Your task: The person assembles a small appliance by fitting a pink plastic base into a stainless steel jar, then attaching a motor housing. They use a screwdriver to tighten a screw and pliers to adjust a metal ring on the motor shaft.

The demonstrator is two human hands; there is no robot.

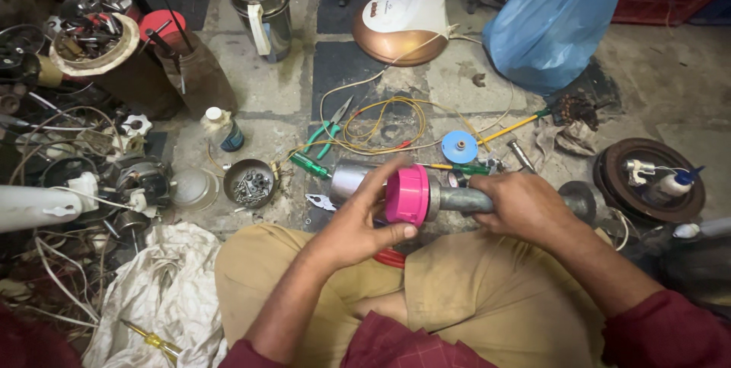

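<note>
I sit on the floor with a grey metal shaft assembly (464, 200) across my lap; a pink plastic ring (407, 195) sits around it and a shiny steel cylinder (349, 177) is at its left end. My left hand (358, 219) grips the pink ring, fingers over its top and thumb under it. My right hand (525, 204) wraps around the grey shaft just right of the ring. A round metal flange (580, 199) shows past my right hand.
Green-handled pliers (329, 133), a green screwdriver (308, 164), yellow wire (384, 120), a blue disc (459, 146) and a bowl of screws (250, 183) lie ahead. Motor parts and cables crowd the left; a blue plastic bag (560, 21) and a round tray with a glue bottle (649, 179) are right.
</note>
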